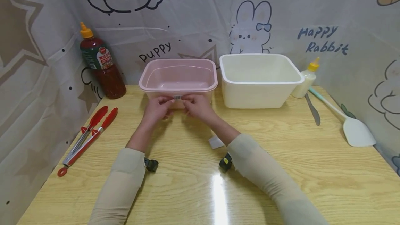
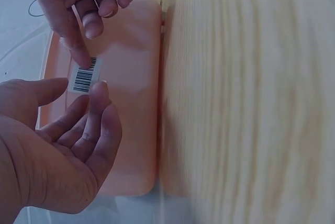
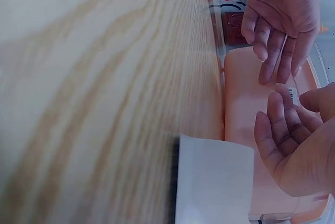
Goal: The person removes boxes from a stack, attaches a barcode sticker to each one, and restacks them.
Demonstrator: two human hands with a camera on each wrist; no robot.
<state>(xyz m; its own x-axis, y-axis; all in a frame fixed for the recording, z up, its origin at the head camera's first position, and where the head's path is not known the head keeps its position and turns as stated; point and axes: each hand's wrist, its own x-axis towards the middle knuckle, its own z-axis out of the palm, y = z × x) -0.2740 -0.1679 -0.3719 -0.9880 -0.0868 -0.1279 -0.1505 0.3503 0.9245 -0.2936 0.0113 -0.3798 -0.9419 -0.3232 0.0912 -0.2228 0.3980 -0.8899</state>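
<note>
A pink plastic tub (image 1: 178, 77) stands at the back of the wooden table (image 1: 200, 183). A small white barcode sticker (image 1: 177, 97) sits on its front wall, just under the rim. My right hand (image 1: 197, 106) pinches one end of the sticker (image 2: 84, 76) between thumb and forefinger, the other fingers curled. My left hand (image 1: 158, 108) is at the other end, its fairly straight forefinger (image 2: 99, 90) touching the sticker's edge. In the right wrist view only a sliver of the sticker (image 3: 294, 96) shows beside my right hand (image 3: 293, 145), with the left hand (image 3: 282, 25) above it.
A white tub (image 1: 257, 79) stands right of the pink one. A red sauce bottle (image 1: 101, 67) and red tongs (image 1: 89, 134) lie at the left. A small squeeze bottle (image 1: 307, 77), a knife (image 1: 312, 108) and a spatula (image 1: 351, 126) are at the right. A white paper slip (image 1: 215, 142) lies under my right forearm.
</note>
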